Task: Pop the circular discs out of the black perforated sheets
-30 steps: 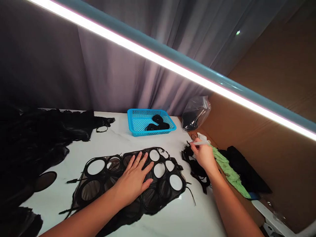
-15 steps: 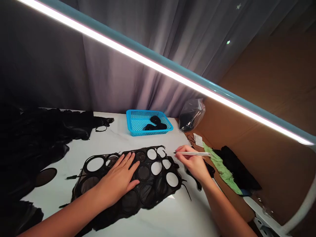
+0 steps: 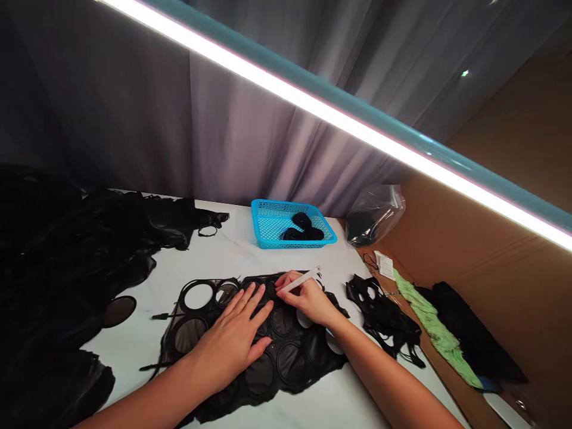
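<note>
A black sheet [image 3: 292, 360] of thin material, with round rings and several round holes in it, lies on the white table [image 3: 236, 253]. My left hand [image 3: 235, 336] rests flat on the sheet with fingers spread. Just right of it, my right hand [image 3: 308, 298] pinches a slim white pen-shaped tool [image 3: 298, 281] low over the sheet's upper part. The tool slants up to the right, and its tip is hidden by the fingers. White table shows through some holes.
A blue basket [image 3: 268, 244] holds round black pieces [image 3: 302, 221]. Black material [image 3: 134, 226] is heaped at left. Black cut scraps [image 3: 388, 325] lie at right, near green cloth [image 3: 438, 333]. A clear bag [image 3: 375, 214] stands behind. A lit tube lamp [image 3: 322, 110] crosses overhead.
My right hand has moved left with the pen-shaped tool, from beside the sheet to over it. My left hand stays flat on the sheet. The whole view has shifted, showing the scraps at right.
</note>
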Tool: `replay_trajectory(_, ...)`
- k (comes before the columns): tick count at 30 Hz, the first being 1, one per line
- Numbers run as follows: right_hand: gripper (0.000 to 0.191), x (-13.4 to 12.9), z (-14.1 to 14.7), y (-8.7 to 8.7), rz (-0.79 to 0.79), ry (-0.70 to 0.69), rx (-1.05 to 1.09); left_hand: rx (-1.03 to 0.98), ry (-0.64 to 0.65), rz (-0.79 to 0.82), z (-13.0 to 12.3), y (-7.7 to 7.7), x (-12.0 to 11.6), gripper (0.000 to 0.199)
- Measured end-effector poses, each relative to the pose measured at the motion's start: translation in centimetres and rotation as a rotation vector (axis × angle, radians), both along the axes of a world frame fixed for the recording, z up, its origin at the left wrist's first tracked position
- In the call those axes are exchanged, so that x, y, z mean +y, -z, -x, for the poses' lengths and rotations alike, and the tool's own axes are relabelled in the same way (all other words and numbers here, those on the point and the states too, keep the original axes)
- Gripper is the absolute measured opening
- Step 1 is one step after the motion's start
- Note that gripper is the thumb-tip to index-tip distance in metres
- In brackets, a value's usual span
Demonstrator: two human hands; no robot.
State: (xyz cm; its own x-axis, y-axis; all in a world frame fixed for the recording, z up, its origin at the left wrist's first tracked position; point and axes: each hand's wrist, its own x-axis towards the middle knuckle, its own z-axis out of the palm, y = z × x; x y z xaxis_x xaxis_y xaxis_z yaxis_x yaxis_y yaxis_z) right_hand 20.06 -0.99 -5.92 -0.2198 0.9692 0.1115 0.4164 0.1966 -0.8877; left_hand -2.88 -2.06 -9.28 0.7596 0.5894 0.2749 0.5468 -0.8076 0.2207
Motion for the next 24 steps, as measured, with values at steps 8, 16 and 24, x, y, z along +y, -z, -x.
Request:
replay_trajectory(8,0.016,0.1,-0.1,0.1,0.002,-0.016,-0.002,-0.009,-0.008,0.019,-0.2,-0.1,-0.2,0.06)
replay_trajectory(16,0.012,-0.4,-0.1,-0.1,-0.292,0.021,-0.562,0.031,-0.009,0.023,-0.2,-0.7,-0.2,0.057)
replay_trajectory(24,0.014,2.5,-2.9,-2.8,-0.25,0.359,-0.468,0.019,-0.021,0.009,0.5,-1.0,-0.5,0.06)
